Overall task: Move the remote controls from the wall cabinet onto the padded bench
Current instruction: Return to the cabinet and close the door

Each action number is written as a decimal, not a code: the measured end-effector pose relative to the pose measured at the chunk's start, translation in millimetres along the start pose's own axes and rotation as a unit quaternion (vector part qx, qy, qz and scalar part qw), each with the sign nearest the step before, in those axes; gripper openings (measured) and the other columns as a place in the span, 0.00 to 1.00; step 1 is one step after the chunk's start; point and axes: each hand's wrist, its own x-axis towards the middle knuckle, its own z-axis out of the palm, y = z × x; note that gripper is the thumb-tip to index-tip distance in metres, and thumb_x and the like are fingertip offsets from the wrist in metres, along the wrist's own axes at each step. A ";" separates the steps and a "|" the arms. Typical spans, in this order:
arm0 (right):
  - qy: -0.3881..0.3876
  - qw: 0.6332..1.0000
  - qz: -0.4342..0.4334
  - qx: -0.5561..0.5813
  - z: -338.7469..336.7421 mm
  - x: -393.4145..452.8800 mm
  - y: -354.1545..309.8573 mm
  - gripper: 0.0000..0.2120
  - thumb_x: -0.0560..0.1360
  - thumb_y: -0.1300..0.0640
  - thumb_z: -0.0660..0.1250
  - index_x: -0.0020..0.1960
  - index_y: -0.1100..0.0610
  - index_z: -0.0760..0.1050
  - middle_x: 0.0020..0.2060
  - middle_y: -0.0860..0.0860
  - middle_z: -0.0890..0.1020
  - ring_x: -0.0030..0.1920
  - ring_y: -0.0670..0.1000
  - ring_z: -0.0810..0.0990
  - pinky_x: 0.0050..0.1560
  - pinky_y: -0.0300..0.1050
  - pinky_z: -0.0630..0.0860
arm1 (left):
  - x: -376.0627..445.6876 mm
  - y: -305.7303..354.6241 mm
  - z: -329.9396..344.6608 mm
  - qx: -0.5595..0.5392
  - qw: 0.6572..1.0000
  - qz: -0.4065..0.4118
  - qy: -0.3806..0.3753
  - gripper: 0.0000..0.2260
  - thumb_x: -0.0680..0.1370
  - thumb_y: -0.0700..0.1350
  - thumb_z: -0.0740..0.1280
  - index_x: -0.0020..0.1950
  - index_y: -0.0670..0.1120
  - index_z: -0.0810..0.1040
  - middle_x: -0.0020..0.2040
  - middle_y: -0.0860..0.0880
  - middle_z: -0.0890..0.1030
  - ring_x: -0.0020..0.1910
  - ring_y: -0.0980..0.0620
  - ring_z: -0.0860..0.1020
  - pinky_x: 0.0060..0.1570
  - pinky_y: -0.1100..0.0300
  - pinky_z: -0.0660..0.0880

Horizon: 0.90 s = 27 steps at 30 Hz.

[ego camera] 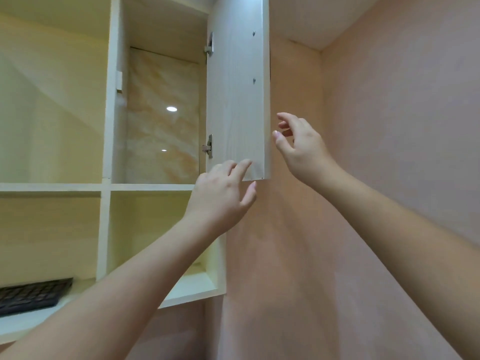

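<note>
Nearest to the camera, the two bare forearms rise from the bottom of the view toward the wall cabinet point(106, 126). The left hand point(220, 196) is at the lower corner of the open cabinet door point(237, 100); its fingers are spread and loose, the fingertips point(244, 163) seem to rest on the inner face of the door, and it holds nothing. The right hand point(298, 144) is just beside the free edge of the door, fingers half curled and open, also empty, and whether it touches the edge cannot be told. Lower left, on a shelf, lies a dark keyboard point(33, 294). Further back, the compartment point(163, 113) behind the door shows only a glossy marbled back panel with light reflections; no remote controls can be seen there, and the padded bench is not in view. The first risk, as a judgement, is that the remotes lie low on the compartment floor, hidden from this angle, so a blind reach could push them off the shelf. The door hangs on two hinges point(209, 146) and stands near both hands, so it may swing back on a wrist if it is released. Also, a reach so high gives a weak grasp, and a smooth remote may slip.
</note>
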 end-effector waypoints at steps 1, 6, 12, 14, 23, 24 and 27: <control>-0.018 1.000 0.017 0.008 2.5 8.2 2.4 0.20 0.81 0.53 0.57 0.72 0.56 0.65 0.64 0.53 0.74 0.62 0.49 0.73 0.58 0.36 0.65 | 4.5 1.6 0.7 0.000 1.000 0.011 0.011 0.29 0.76 0.61 0.49 0.73 0.50 0.67 0.61 0.49 0.77 0.59 0.47 0.75 0.51 0.51 0.72; -0.054 0.993 0.037 0.095 11.9 36.3 4.5 0.23 0.82 0.49 0.53 0.75 0.54 0.60 0.72 0.49 0.68 0.71 0.47 0.66 0.66 0.34 0.59 | 25.9 8.2 3.8 -0.069 0.997 -0.012 0.016 0.30 0.79 0.61 0.55 0.76 0.48 0.60 0.69 0.51 0.71 0.67 0.50 0.69 0.60 0.54 0.69; -0.030 0.982 0.012 0.188 35.5 54.0 -1.5 0.27 0.81 0.43 0.52 0.75 0.54 0.60 0.72 0.48 0.68 0.72 0.46 0.65 0.73 0.47 0.61 | 45.3 11.0 0.2 -0.146 0.987 -0.031 0.051 0.33 0.76 0.60 0.63 0.77 0.47 0.58 0.73 0.52 0.66 0.69 0.52 0.67 0.65 0.57 0.67; -0.024 0.971 0.011 0.236 45.1 52.1 -7.9 0.28 0.80 0.41 0.52 0.76 0.53 0.58 0.73 0.46 0.66 0.72 0.44 0.64 0.73 0.46 0.61 | 48.1 7.9 -2.1 -0.162 0.984 -0.037 0.069 0.35 0.75 0.56 0.66 0.77 0.45 0.57 0.73 0.50 0.66 0.70 0.52 0.67 0.65 0.60 0.65; -0.099 0.933 -0.059 0.342 75.6 54.4 -45.0 0.25 0.79 0.42 0.57 0.75 0.42 0.57 0.71 0.44 0.66 0.68 0.41 0.67 0.69 0.41 0.63 | 31.8 -38.3 -30.0 -0.198 0.973 -0.067 0.099 0.31 0.75 0.50 0.63 0.77 0.53 0.57 0.69 0.54 0.72 0.64 0.55 0.73 0.60 0.52 0.74; -0.105 0.937 -0.069 0.326 82.0 54.6 -48.3 0.26 0.79 0.42 0.56 0.75 0.41 0.56 0.73 0.45 0.64 0.68 0.42 0.65 0.68 0.41 0.63 | 28.4 -46.6 -33.3 -0.198 0.973 -0.070 0.093 0.31 0.75 0.51 0.61 0.77 0.53 0.56 0.71 0.54 0.70 0.67 0.55 0.71 0.64 0.52 0.72; -0.112 0.948 -0.108 0.278 109.6 57.1 -56.9 0.28 0.79 0.41 0.56 0.76 0.41 0.52 0.75 0.42 0.57 0.71 0.43 0.62 0.69 0.45 0.63 | 17.3 -78.9 -40.3 -0.209 0.971 -0.091 0.075 0.32 0.75 0.56 0.58 0.78 0.53 0.54 0.76 0.55 0.64 0.73 0.57 0.64 0.70 0.51 0.66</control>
